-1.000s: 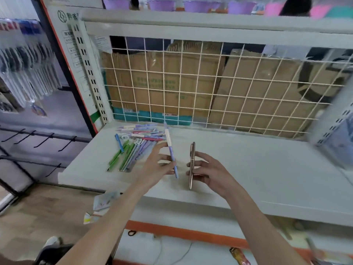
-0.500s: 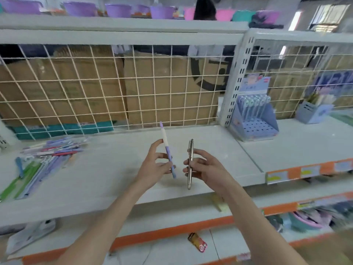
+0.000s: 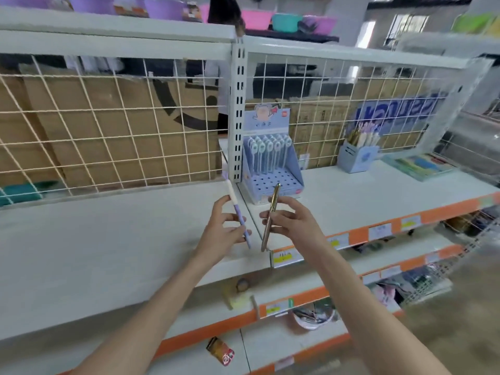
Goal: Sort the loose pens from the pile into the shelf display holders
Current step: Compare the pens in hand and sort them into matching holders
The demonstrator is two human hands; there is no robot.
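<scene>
My left hand (image 3: 221, 228) pinches a purple-and-white pen (image 3: 237, 211) roughly upright above the shelf (image 3: 81, 253) front edge; its grip was the same a second ago, but the view has swung right and the loose pile is now out of frame. My right hand (image 3: 290, 221) pinches a gold pen (image 3: 269, 220) just beside it, over the seam between bays. The blue peg-hole display holder (image 3: 273, 169) sits near the back-left corner of the right bay, a blue cup holder (image 3: 357, 156) farther right, so I judge drop-off comes next.
</scene>
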